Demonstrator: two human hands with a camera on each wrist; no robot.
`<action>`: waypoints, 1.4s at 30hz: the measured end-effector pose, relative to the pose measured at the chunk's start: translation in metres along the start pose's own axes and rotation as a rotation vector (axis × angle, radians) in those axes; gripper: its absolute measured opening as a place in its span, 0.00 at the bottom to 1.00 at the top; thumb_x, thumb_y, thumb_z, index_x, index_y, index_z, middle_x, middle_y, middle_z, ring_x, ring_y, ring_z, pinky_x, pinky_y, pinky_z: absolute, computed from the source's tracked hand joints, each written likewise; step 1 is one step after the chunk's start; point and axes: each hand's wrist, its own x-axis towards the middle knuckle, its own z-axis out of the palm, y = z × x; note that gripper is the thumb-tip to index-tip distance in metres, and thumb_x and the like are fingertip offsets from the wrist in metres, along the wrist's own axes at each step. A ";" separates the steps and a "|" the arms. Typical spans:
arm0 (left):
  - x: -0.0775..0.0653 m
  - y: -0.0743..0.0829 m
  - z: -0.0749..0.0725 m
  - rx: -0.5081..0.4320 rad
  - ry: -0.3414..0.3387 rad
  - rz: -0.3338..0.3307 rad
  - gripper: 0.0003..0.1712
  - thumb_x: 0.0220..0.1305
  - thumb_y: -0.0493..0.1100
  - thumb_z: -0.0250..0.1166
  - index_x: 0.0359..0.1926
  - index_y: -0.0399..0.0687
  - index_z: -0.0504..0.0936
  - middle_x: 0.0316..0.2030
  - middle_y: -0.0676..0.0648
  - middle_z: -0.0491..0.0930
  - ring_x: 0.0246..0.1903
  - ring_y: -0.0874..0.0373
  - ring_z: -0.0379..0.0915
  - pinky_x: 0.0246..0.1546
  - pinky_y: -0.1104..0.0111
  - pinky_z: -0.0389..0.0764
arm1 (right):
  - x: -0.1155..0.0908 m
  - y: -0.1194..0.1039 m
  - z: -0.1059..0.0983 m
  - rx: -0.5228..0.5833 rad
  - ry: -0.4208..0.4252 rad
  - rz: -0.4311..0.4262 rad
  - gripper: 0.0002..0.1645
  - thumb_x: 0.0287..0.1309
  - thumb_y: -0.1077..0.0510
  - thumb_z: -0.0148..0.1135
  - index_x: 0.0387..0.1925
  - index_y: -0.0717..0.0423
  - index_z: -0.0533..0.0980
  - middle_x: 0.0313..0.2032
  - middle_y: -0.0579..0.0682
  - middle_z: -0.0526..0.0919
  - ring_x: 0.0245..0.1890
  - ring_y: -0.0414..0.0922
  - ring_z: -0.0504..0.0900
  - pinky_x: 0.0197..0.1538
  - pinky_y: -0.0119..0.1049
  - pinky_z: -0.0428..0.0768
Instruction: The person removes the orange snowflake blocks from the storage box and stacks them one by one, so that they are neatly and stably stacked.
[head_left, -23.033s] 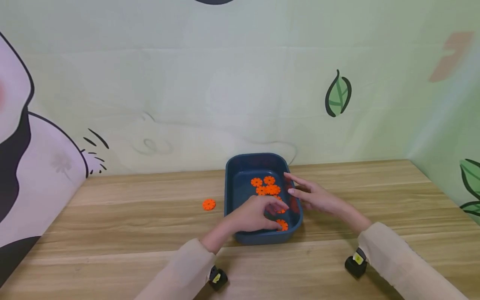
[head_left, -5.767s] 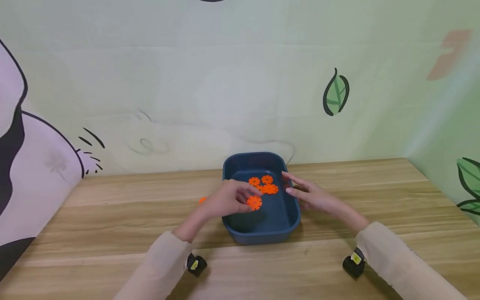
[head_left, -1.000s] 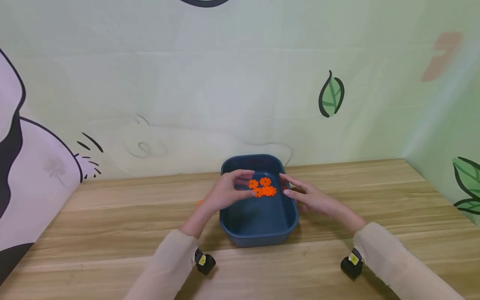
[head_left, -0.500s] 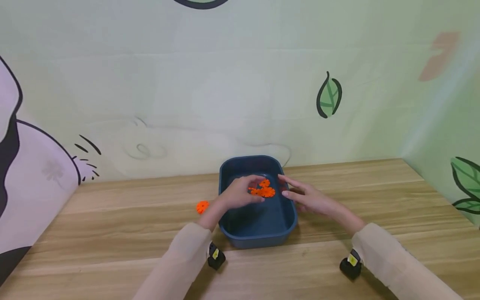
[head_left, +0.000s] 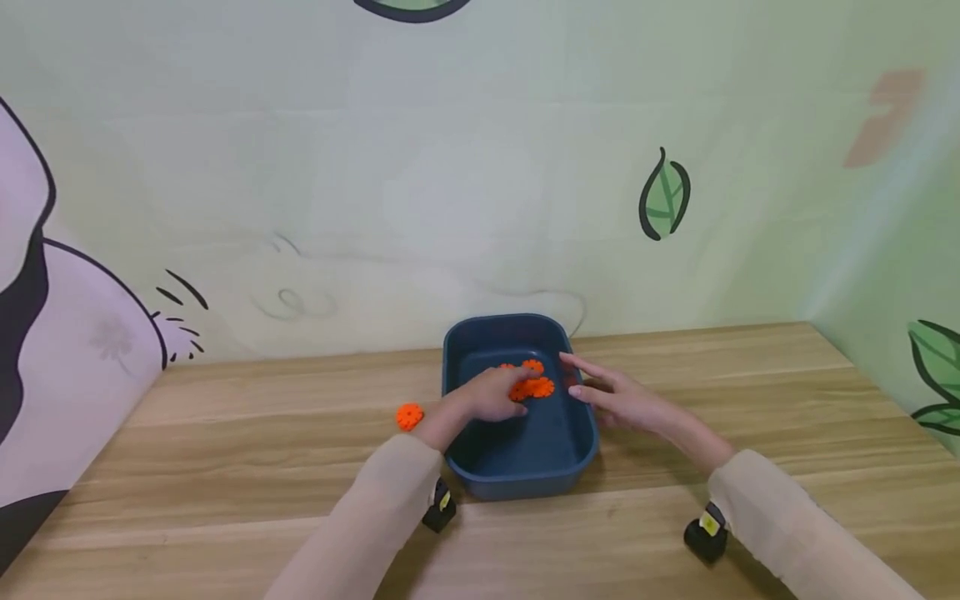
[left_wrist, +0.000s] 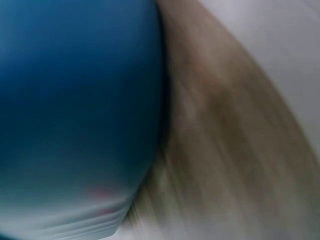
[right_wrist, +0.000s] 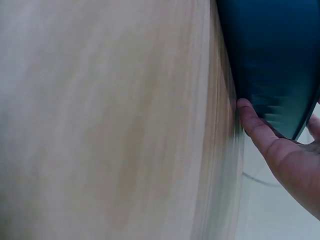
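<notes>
Several orange notched discs (head_left: 542,387) lie inside a dark blue bin (head_left: 517,487). Low in the bin, my left hand (head_left: 493,395) reaches over them, thumb and index finger apart beside the discs and partly covering them. At the bin's right side, my right hand (head_left: 626,404) holds the wall, with index finger and thumb at the rim. The right wrist view has a finger (right_wrist: 257,127) of that hand against the bin's outer wall (right_wrist: 270,55). In the left wrist view, blurred, the bin's outer wall (left_wrist: 75,100) fills the left side.
On the table (head_left: 247,450), left of the bin, more orange notched discs (head_left: 409,417) lie piled close to my left forearm. A printed wall (head_left: 420,183) with a leaf drawing rises behind the table. Each wrist carries a small black camera (head_left: 705,540).
Discs near the bin's front are gone, and the outside pile looks thicker. My left hand pinched a disc earlier; lately it has moved right and lower into the bin. My right hand has stayed.
</notes>
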 end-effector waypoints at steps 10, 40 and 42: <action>0.003 0.000 0.003 0.123 0.026 0.032 0.23 0.55 0.32 0.62 0.54 0.45 0.76 0.49 0.45 0.77 0.49 0.53 0.70 0.55 0.63 0.69 | -0.001 0.002 0.000 -0.015 -0.022 -0.033 0.40 0.64 0.49 0.50 0.70 0.49 0.44 0.69 0.64 0.42 0.64 0.64 0.53 0.56 0.54 0.66; -0.023 -0.002 -0.016 -0.229 0.164 0.167 0.10 0.54 0.37 0.66 0.40 0.41 0.81 0.23 0.49 0.80 0.19 0.57 0.77 0.22 0.72 0.77 | -0.002 0.000 0.001 -0.022 -0.013 -0.020 0.40 0.64 0.49 0.49 0.70 0.48 0.43 0.69 0.62 0.42 0.64 0.65 0.51 0.56 0.56 0.66; -0.027 -0.002 -0.020 -0.270 0.163 0.157 0.13 0.54 0.36 0.66 0.43 0.40 0.81 0.24 0.48 0.81 0.21 0.55 0.79 0.22 0.71 0.78 | -0.002 0.001 0.000 -0.013 -0.010 -0.013 0.40 0.64 0.49 0.49 0.70 0.47 0.43 0.69 0.62 0.41 0.65 0.64 0.51 0.56 0.56 0.66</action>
